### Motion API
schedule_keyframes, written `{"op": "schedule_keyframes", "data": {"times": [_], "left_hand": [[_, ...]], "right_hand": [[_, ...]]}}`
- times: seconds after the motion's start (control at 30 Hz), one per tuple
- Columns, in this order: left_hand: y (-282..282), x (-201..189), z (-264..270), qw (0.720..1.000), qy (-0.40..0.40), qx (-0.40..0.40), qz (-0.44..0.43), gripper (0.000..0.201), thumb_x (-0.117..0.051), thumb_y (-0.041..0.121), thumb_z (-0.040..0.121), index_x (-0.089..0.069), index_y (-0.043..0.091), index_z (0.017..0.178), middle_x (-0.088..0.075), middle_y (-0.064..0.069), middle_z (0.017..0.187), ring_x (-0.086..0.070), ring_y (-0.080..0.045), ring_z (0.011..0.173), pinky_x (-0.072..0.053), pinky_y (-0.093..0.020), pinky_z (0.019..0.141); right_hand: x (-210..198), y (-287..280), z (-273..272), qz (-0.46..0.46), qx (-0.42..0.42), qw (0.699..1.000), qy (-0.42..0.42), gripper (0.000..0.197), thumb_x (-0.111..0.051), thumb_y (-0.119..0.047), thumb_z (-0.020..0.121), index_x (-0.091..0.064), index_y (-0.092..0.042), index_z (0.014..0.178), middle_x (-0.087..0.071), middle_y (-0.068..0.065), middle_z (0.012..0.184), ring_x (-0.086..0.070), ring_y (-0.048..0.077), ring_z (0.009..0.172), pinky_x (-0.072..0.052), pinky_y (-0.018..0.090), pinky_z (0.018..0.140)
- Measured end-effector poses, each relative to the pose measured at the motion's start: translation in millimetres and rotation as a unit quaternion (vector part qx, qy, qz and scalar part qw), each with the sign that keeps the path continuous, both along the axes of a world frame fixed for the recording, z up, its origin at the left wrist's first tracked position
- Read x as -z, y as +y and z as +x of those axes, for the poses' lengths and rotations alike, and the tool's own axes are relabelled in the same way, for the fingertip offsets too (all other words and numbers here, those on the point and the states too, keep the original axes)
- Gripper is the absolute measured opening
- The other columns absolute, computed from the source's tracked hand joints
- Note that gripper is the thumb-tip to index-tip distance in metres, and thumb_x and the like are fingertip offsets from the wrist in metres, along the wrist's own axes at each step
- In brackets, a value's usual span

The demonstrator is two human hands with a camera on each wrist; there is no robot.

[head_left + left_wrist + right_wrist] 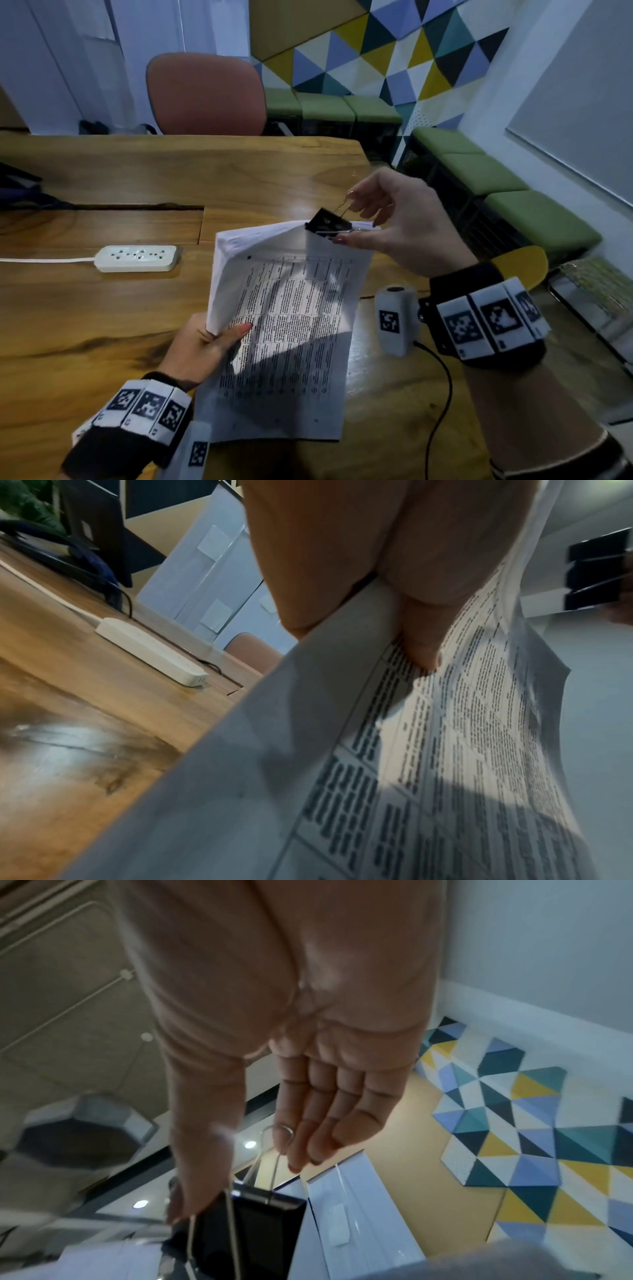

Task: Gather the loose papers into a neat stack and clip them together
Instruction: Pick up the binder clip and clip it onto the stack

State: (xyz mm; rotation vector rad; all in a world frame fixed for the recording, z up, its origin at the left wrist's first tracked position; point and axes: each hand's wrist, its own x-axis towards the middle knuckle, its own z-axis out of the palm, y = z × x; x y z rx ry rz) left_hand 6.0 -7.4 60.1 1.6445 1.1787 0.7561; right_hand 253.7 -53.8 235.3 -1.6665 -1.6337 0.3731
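Above the table's (102, 308) near right part, papers (291, 325) held up clear of the wood. Left hand (202, 346) pinches their left edge, thumb on top. Right hand (394, 222) squeezes the clip's (329, 222) wire levers at the far edge. Sheets light, floppy, sagging between grips; likely best held nearer the clip. Long axis runs near to far, clip mouth toward the person.
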Motion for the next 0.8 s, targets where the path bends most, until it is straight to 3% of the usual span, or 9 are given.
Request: {"op": "schedule_keyframes", "data": {"times": [0.1, 0.2, 0.33, 0.4, 0.57, 0.6, 0.67, 0.7, 0.8], "left_hand": [[3, 4, -3, 0.999, 0.013, 0.016, 0.039, 0.032, -0.069, 0.018, 0.079, -0.059, -0.012, 0.070, -0.059, -0.037, 0.068, -0.056, -0.047, 0.062, -0.044, -0.038, 0.056], [2, 4, -4, 0.999, 0.015, 0.021, 0.046, 0.033, -0.068, 0.017, 0.079, -0.056, -0.010, 0.065, -0.055, -0.031, 0.058, -0.048, -0.035, 0.050, -0.036, -0.027, 0.052], [3, 5, -4, 0.998, 0.014, 0.037, 0.058, 0.038, -0.067, 0.025, 0.075, -0.051, -0.003, 0.056, -0.047, -0.003, 0.048, -0.041, -0.017, 0.046, -0.032, -0.024, 0.048], [3, 6, -3, 0.996, 0.020, 0.043, 0.073, 0.034, -0.069, 0.020, 0.077, -0.049, 0.011, 0.051, -0.045, 0.004, 0.041, -0.035, -0.006, 0.040, -0.030, -0.022, 0.044], [3, -1, 1, 0.987, 0.053, 0.083, 0.124, 0.044, -0.066, 0.017, 0.081, -0.055, 0.046, 0.051, -0.053, 0.019, 0.044, -0.045, -0.003, 0.042, -0.029, -0.013, 0.042], [3, -4, 1, 0.986, 0.047, 0.089, 0.135, 0.040, -0.066, 0.023, 0.083, -0.055, 0.049, 0.054, -0.056, 0.021, 0.048, -0.047, -0.002, 0.045, -0.031, -0.013, 0.043], [3, -8, -1, 0.985, 0.040, 0.101, 0.136, 0.020, -0.055, 0.059, 0.079, -0.055, 0.049, 0.062, -0.060, 0.022, 0.059, -0.050, -0.002, 0.050, -0.032, -0.013, 0.046], [4, -7, -2, 0.985, 0.034, 0.108, 0.134, 0.030, -0.046, 0.072, 0.074, -0.055, 0.045, 0.064, -0.060, 0.022, 0.060, -0.049, -0.003, 0.050, -0.032, -0.013, 0.046], [3, -5, -1, 0.987, 0.034, 0.107, 0.117, 0.034, -0.053, 0.067, 0.072, -0.056, 0.037, 0.055, -0.057, 0.018, 0.049, -0.046, -0.003, 0.044, -0.031, -0.013, 0.044]], "right_hand": [[0, 3, -7, 0.021, -0.014, 0.999, -0.045, 0.040, -0.088, -0.025, 0.051, -0.056, -0.019, 0.075, -0.060, -0.009, 0.071, -0.055, 0.010, 0.066, -0.046, 0.019, 0.057], [-3, 4, -7, 0.017, -0.022, 0.994, -0.105, 0.039, -0.088, -0.030, 0.051, -0.052, -0.024, 0.066, -0.056, -0.012, 0.063, -0.052, 0.010, 0.058, -0.048, 0.029, 0.057], [-7, 4, 0, 0.007, -0.023, 0.988, -0.153, 0.037, -0.087, -0.033, 0.051, -0.057, -0.017, 0.066, -0.061, -0.006, 0.062, -0.056, 0.013, 0.057, -0.052, 0.038, 0.058], [-7, 3, 2, -0.004, -0.027, 0.985, -0.170, 0.037, -0.087, -0.033, 0.052, -0.055, -0.018, 0.066, -0.060, -0.007, 0.061, -0.058, 0.016, 0.060, -0.053, 0.041, 0.059], [-8, 4, 2, -0.041, -0.033, 0.974, -0.220, 0.040, -0.084, -0.039, 0.054, -0.049, -0.024, 0.064, -0.057, -0.009, 0.061, -0.055, 0.014, 0.059, -0.051, 0.035, 0.061], [-8, 4, 1, -0.051, -0.036, 0.972, -0.227, 0.039, -0.084, -0.038, 0.054, -0.050, -0.023, 0.065, -0.057, -0.008, 0.061, -0.056, 0.014, 0.060, -0.050, 0.035, 0.061], [-8, 4, 0, -0.073, -0.050, 0.970, -0.227, 0.038, -0.084, -0.038, 0.055, -0.052, -0.021, 0.066, -0.060, -0.008, 0.062, -0.057, 0.015, 0.061, -0.049, 0.034, 0.062], [-7, 4, -1, -0.085, -0.056, 0.970, -0.219, 0.037, -0.084, -0.038, 0.055, -0.054, -0.021, 0.067, -0.062, -0.007, 0.063, -0.058, 0.014, 0.062, -0.049, 0.034, 0.062], [-3, 7, 3, -0.108, -0.063, 0.976, -0.176, 0.038, -0.085, -0.035, 0.056, -0.060, -0.020, 0.080, -0.066, -0.006, 0.068, -0.058, 0.010, 0.064, -0.048, 0.030, 0.063]]}}
